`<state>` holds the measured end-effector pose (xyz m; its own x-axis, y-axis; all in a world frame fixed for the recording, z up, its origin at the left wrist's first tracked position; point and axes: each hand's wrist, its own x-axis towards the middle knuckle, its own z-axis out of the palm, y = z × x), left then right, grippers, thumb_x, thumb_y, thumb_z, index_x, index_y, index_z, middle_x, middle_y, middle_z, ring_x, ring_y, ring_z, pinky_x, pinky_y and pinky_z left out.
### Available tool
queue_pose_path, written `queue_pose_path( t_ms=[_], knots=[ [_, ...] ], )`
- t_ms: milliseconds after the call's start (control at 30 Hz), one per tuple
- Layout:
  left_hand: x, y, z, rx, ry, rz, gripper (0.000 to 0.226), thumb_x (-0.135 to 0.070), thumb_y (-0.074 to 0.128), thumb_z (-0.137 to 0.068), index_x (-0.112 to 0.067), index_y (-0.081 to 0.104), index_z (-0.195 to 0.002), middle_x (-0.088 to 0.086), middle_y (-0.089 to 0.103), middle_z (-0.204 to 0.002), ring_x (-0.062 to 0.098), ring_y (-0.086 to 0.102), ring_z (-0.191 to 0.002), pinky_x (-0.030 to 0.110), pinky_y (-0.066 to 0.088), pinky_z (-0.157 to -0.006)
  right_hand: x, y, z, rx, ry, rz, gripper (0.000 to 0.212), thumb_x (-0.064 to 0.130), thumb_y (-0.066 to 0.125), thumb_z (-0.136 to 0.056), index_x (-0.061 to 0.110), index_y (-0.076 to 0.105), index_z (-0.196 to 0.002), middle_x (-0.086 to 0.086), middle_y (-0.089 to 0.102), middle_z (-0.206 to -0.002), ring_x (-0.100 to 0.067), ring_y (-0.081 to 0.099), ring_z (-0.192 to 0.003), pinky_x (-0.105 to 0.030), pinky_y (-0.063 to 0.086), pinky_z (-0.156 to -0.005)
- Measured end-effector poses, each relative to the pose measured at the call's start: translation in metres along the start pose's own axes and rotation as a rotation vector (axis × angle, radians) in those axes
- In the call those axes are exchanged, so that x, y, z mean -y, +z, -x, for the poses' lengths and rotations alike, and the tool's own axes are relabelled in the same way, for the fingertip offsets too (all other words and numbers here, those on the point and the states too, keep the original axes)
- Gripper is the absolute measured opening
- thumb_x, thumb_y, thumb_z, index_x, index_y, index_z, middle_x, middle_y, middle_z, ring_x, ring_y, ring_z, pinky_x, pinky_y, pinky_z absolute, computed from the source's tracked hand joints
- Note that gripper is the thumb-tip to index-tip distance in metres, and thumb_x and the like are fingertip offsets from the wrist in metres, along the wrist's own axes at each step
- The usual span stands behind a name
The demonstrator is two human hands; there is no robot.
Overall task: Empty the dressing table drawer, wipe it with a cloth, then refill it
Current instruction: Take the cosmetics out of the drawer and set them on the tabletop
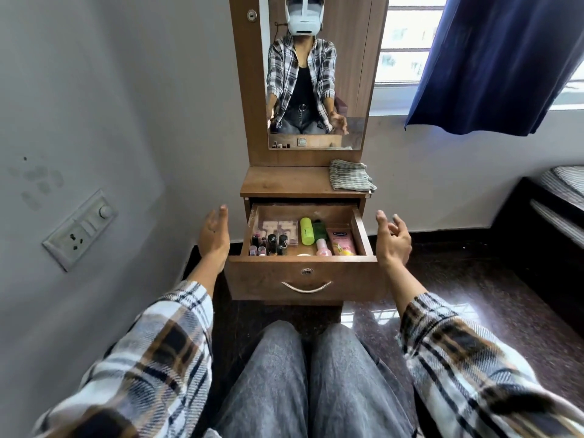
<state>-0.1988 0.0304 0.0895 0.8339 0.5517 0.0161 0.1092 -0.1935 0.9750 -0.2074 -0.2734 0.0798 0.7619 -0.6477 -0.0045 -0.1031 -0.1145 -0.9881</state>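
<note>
The wooden drawer [306, 276] of the dressing table stands pulled out in front of my knees. Inside lie a neon-yellow bottle [307, 230], a dark green bottle [319, 230], a pink tube [341, 241], a small pink bottle [323, 248], a makeup palette [279, 230] and several small dark nail-polish bottles [271, 245]. A folded checked cloth [350, 179] rests on the table top at the right. My left hand [214, 235] hovers beside the drawer's left side, empty, fingers relaxed. My right hand [393, 240] hovers beside its right side, empty too.
A mirror [316, 74] rises above the table top [284, 181] and reflects me. A wall with a switch panel [80, 229] is close on the left. A window with a blue curtain [493, 61] and a bed [559, 200] are on the right. The floor is dark stone.
</note>
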Motion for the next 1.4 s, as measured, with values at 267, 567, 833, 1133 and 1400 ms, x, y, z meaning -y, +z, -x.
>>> queue_pose_path(
  t_ms=[267, 567, 833, 1133, 1400],
  knots=[
    [-0.060, 0.003, -0.001, -0.028, 0.145, 0.073, 0.062, -0.054, 0.047, -0.089, -0.017, 0.043, -0.139, 0.003, 0.047, -0.142, 0.020, 0.047, -0.128, 0.029, 0.037, -0.102, 0.052, 0.025, 0.009, 0.113, -0.125, -0.094, 0.063, 0.060, 0.058, -0.080, 0.030, 0.047, -0.134, 0.002, 0.061, -0.125, -0.019, 0.057, -0.114, -0.035, 0.043, -0.099],
    [-0.070, 0.017, -0.007, 0.020, 0.239, -0.014, 0.062, -0.050, 0.052, -0.088, -0.018, 0.041, -0.139, 0.003, 0.045, -0.144, 0.021, 0.047, -0.128, 0.030, 0.039, -0.102, 0.061, 0.059, 0.015, 0.253, -0.175, -0.133, 0.069, 0.055, 0.066, -0.077, 0.027, 0.046, -0.136, -0.001, 0.061, -0.121, -0.020, 0.058, -0.111, -0.039, 0.045, -0.102],
    [-0.047, 0.031, -0.023, 0.113, 0.264, -0.171, 0.055, -0.020, 0.062, -0.087, -0.016, 0.042, -0.139, 0.004, 0.043, -0.144, 0.024, 0.042, -0.132, 0.035, 0.035, -0.109, 0.047, 0.089, 0.015, 0.394, -0.169, -0.089, 0.065, 0.042, 0.071, -0.079, 0.025, 0.047, -0.137, -0.002, 0.052, -0.136, -0.022, 0.052, -0.119, -0.034, 0.047, -0.098],
    [-0.009, 0.056, -0.052, 0.230, 0.242, -0.312, 0.048, -0.010, 0.057, -0.091, -0.016, 0.046, -0.137, 0.006, 0.042, -0.145, 0.026, 0.043, -0.131, 0.032, 0.036, -0.108, 0.012, 0.134, 0.000, 0.546, -0.126, 0.002, 0.059, 0.026, 0.073, -0.081, 0.025, 0.049, -0.135, -0.004, 0.052, -0.137, -0.023, 0.051, -0.124, -0.026, 0.043, -0.096],
    [0.023, 0.086, -0.084, 0.518, 0.208, -0.547, 0.040, 0.002, 0.057, -0.088, -0.015, 0.059, -0.124, 0.010, 0.048, -0.139, 0.025, 0.049, -0.124, 0.039, 0.043, -0.102, -0.023, 0.177, -0.022, 0.823, -0.210, 0.375, 0.058, 0.006, 0.072, -0.080, 0.013, 0.051, -0.133, -0.007, 0.054, -0.133, -0.025, 0.053, -0.121, -0.039, 0.045, -0.102]
  ],
)
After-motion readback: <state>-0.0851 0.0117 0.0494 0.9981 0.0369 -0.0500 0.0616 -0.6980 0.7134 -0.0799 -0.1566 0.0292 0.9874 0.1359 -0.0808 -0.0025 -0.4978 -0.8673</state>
